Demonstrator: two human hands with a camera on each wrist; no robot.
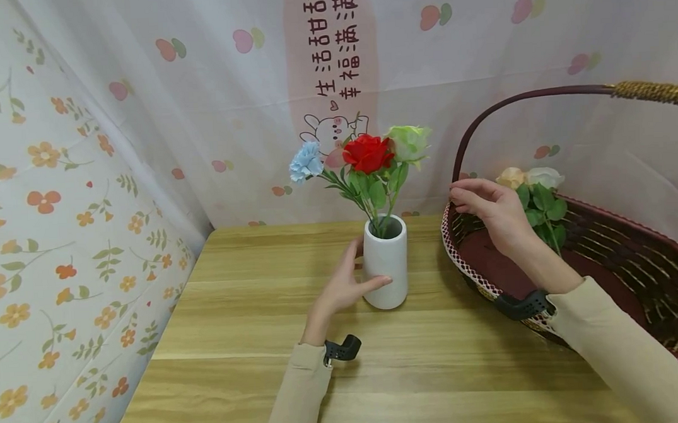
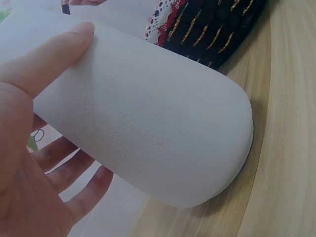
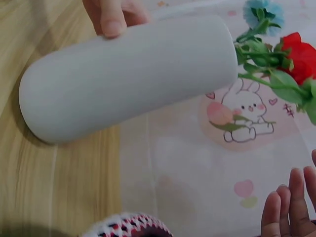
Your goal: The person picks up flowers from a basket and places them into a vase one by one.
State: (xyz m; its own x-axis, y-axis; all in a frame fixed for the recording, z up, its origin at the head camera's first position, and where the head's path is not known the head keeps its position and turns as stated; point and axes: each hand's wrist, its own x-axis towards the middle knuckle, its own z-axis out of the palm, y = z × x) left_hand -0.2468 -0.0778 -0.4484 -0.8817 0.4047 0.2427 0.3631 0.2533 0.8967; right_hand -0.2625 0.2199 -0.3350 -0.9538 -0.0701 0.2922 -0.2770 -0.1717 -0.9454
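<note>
Vase is standing upright on the counter within the curve of the left hand, whose thumb is pressing along the near side while the fingers are wrapping behind. To the right of that grip, the right hand is hovering over the basket, its fingers loosely bent and holding nothing that shows; whether a fingertip is touching the handle, I cannot tell.

Tipping is looking like the main risk: the flower heads are spreading well beyond the mouth above the left hand, so a loosened grip or a knock against the blooms could be toppling the vase. The stems are standing loosely in a wide mouth, so a bump could also be swinging them round. Beside the right wrist, the basket's rim is running very close under the sleeve, and a careless sweep could be snagging it or shoving the basket.

Above the left hand, the vase is holding a blue flower, a red rose and a pale green flower. Just beyond the right hand, the basket is holding a peach flower and a white flower, their heads rising past its far rim and their lower stems partly hiding behind the forearm.
</note>
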